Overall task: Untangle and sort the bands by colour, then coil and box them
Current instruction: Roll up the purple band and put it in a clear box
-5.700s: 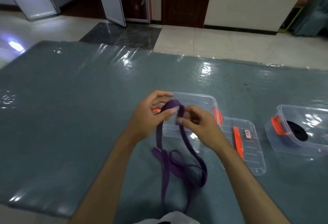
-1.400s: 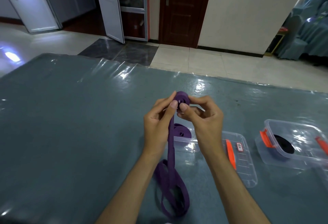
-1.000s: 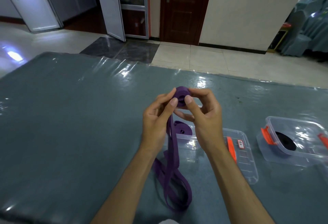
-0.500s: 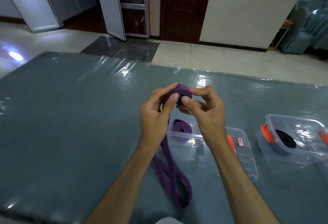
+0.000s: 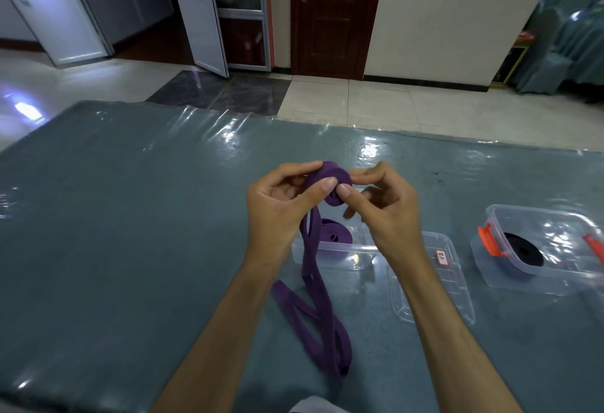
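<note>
Both hands raised mid-table, broad bare teal plastic-covered tabletop (image 5: 114,233) to their left. Left hand (image 5: 277,213) and right hand (image 5: 385,210) pinch partly coiled purple flat band (image 5: 330,184); tail trails to table. Clear plastic box (image 5: 327,254) under the hands holds purple coil (image 5: 335,236); orange-latched clear box (image 5: 536,249) at right holds black coil (image 5: 523,252).

A grey-blue worktop (image 5: 130,233) under glossy plastic fills the near view; beyond lie pale floor tiles (image 5: 376,102), a dark door (image 5: 333,17), a cream wall (image 5: 457,14) and white doors (image 5: 199,10) far left.

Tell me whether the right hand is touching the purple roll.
Touching. The head view shows the right hand with its thumb pressed on the face of the purple roll and a finger over its top edge; the left hand pinches it too.
</note>
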A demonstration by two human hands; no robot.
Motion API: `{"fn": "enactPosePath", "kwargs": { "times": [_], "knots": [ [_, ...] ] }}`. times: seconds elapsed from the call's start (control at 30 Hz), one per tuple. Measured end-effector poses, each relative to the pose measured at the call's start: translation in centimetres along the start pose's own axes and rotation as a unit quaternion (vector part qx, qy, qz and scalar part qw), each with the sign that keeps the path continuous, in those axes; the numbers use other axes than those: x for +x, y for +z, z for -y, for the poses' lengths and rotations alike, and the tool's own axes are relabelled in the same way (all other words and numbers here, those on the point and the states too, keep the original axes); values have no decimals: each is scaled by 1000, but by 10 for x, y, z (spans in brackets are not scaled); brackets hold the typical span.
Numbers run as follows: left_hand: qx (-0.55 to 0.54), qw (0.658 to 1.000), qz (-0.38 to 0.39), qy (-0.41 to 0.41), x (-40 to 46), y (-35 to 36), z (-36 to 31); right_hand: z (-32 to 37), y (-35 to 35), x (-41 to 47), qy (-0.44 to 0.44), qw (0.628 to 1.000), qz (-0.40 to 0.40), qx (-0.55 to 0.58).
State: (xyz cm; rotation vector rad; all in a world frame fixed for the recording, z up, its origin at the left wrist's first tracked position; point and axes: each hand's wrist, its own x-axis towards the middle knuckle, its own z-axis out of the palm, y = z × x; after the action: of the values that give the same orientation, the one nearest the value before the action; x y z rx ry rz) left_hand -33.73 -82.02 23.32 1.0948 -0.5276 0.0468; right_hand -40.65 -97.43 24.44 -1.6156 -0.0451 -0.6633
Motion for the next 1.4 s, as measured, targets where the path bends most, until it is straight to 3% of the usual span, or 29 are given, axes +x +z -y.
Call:
{"fn": "enactPosePath", "kwargs": {
  "times": [0.43, 0.6, 0.77, 1.0, 1.17, 1.4],
  "knots": [
    [9, 999, -35, 15, -3, 8, 2, 7, -9, 7, -31, 996, 26, -80],
    [-3, 1000, -25, 17, 2, 9, -4, 12, -8, 13, -12, 998, 61, -2],
    [1, 1000, -13, 14, -4, 6, -2, 20, -11, 18, -9, 993, 116, -31],
    [37, 996, 85, -15, 0, 2, -13, 13, -6, 9, -31, 998, 24, 45],
    [24, 1000, -3, 16, 4, 14, -19, 17, -6, 9, -24, 997, 10, 78],
    [12, 999, 51, 15, 3, 18, -22, 21, -4, 10, -49, 991, -45, 118]
  ]
}}
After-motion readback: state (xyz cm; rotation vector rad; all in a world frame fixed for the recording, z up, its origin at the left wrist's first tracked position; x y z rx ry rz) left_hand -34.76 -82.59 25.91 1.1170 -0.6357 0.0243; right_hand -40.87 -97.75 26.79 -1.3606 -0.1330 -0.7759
